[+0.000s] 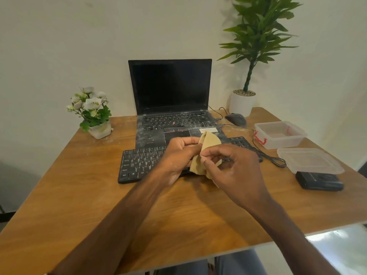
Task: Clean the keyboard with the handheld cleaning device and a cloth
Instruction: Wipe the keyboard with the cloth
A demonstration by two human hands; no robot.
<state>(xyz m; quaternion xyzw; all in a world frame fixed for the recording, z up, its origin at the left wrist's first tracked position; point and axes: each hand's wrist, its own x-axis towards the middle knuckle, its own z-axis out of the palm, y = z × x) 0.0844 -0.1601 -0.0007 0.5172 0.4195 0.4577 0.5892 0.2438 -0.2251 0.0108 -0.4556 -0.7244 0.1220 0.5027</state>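
Left hand (178,155) and right hand (236,171), arms reaching forward, both pinch a tan cloth (208,143) between curled fingers, raised just above the black keyboard (139,163) on the table (79,195).

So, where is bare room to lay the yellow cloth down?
Widest free patch: bare wooden table between the black external keyboard and the near edge. Also left, between keyboard and white flower pot. Right side is crowded: clear plastic box, flat lid, black handheld device, black cable.

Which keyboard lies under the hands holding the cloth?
The separate black keyboard nearest the person: left hand and right hand hold the cloth above it. The laptop's own keyboard lies farther back.
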